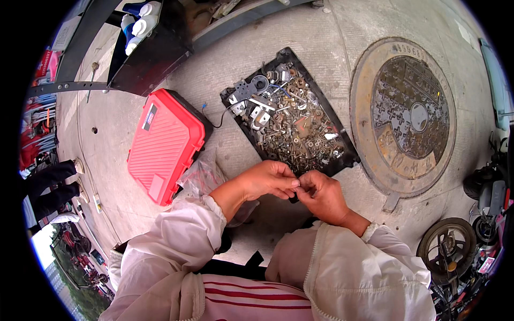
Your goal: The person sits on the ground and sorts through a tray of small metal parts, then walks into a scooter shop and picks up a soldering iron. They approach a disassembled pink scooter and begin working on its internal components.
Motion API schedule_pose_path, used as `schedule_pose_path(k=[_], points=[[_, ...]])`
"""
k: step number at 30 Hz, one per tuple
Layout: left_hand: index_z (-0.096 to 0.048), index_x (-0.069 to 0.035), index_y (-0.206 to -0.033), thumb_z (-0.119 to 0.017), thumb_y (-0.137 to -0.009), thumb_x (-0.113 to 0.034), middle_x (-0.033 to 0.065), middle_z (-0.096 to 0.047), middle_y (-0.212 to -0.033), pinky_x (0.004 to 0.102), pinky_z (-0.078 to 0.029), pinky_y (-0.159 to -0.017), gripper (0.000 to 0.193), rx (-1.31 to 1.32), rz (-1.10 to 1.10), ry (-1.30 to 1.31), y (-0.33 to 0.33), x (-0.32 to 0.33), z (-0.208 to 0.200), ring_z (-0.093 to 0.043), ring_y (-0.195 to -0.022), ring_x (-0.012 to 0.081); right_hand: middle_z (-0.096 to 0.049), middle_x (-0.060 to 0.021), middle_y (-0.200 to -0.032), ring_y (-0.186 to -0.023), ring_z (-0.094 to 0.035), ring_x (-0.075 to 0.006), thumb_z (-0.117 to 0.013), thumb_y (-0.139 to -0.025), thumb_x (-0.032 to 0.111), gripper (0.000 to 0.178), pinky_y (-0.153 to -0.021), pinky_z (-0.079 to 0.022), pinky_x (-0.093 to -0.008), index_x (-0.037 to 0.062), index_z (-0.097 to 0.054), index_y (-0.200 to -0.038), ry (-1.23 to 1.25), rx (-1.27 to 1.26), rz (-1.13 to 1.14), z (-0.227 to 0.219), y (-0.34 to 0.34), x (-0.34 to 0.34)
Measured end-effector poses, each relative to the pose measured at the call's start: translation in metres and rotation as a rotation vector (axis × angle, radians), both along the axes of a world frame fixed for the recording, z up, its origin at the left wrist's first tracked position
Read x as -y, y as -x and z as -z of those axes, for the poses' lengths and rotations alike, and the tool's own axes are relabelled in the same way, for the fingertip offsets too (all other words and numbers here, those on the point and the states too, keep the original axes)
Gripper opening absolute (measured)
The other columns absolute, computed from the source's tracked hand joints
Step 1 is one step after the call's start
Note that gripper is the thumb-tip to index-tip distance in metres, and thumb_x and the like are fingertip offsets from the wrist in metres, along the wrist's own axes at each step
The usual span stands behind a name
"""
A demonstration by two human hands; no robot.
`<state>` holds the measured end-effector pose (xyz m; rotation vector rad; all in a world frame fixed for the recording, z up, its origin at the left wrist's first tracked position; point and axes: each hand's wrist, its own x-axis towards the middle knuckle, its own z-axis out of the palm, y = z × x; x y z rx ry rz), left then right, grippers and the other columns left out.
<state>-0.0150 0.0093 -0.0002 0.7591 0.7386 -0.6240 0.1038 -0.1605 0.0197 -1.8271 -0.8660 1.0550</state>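
Thumbs and fingertips of the left hand [270, 179] and right hand [325, 199] come together in a pinch, the two nearly touching. Whether something small is caught between them I cannot tell; the fingers hide it. Both wrists emerge from pale, gathered sleeves [176, 230].

Just beyond the hands lies a black tray [349, 159], set at a slant on the concrete pavement [332, 40]. Loose metal hardware [308, 139] covers its floor: nuts, bolts and washers crowd the near and middle part, with bigger metal brackets [261, 116] along the left side and a round metal ring [259, 84] near the far end. A thin black cable runs out over the left rim.

To the tray's left sits a red case [170, 140], closed, with a clear plastic bag [202, 176] beside it. Right of the tray is a round manhole cover [412, 109]. Farther out, a wheel [446, 249] stands at lower right, and another person's dark-trousered legs [53, 187] show at far left.
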Motion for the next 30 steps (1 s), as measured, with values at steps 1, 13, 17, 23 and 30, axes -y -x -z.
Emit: schedule_pose_path(k=[1, 13, 17, 23, 30], points=[[-0.061, -0.004, -0.099, -0.069, -0.089, -0.021, 0.0066, -0.066, -0.093, 0.0291, -0.055, -0.073, 0.022, 0.009, 0.005, -0.055, -0.001, -0.001, 0.0, -0.065, -0.081, 0.0151, -0.064, -0.0104, -0.077, -0.066, -0.065, -0.0202, -0.07, -0.079, 0.005, 0.013, -0.057, -0.052, -0.0312, 0.0037, -0.058, -0.086, 0.0, -0.014, 0.038, 0.001, -0.001, 0.0], [-0.06, -0.008, -0.099, -0.056, -0.093, -0.011, 0.0041, -0.065, -0.095, 0.0267, -0.052, -0.072, 0.008, 0.112, -0.588, -0.325, -0.003, -0.067, -0.003, -0.062, -0.085, 0.0124, -0.053, -0.0016, -0.077, -0.068, -0.051, -0.0088, -0.052, -0.085, 0.001, 0.022, -0.059, -0.042, -0.0251, 0.0089, -0.061, -0.104, 0.199, -0.141, -0.131, 0.027, -0.069, -0.012], [-0.06, -0.009, -0.097, -0.056, -0.094, -0.014, 0.0022, -0.064, -0.089, 0.0253, -0.049, -0.067, 0.008, 0.076, -0.682, -0.368, -0.003, -0.068, -0.004, -0.06, -0.079, 0.0112, -0.066, -0.0069, -0.094, -0.081, -0.066, -0.0263, -0.061, -0.084, 0.017, 0.03, -0.069, -0.052, -0.0389, 0.0184, -0.063, -0.114, 0.079, 0.42, -0.779, 0.042, -0.04, -0.026], [-0.06, -0.009, -0.097, -0.057, -0.094, -0.017, 0.0016, -0.063, -0.086, 0.026, -0.049, -0.067, 0.009, 0.046, -0.702, -0.387, 0.002, -0.062, 0.001, -0.059, -0.077, 0.0116, -0.065, -0.0078, -0.102, -0.093, -0.066, -0.0278, -0.049, -0.091, 0.015, 0.041, -0.075, -0.053, -0.0406, 0.0344, -0.059, -0.126, 0.298, 0.717, -1.146, 0.058, -0.055, -0.063], [-0.061, -0.008, -0.097, -0.057, -0.093, -0.017, 0.0018, -0.062, -0.085, 0.0267, -0.048, -0.069, 0.011, 0.039, -0.732, -0.397, 0.006, -0.068, 0.003, -0.058, -0.077, 0.0127, -0.068, -0.0081, -0.091, -0.075, -0.068, -0.0292, -0.054, -0.083, 0.009, 0.052, -0.065, -0.054, -0.0423, 0.0268, -0.053, -0.132, 0.43, 0.847, -0.566, 0.035, -0.075, -0.062]])
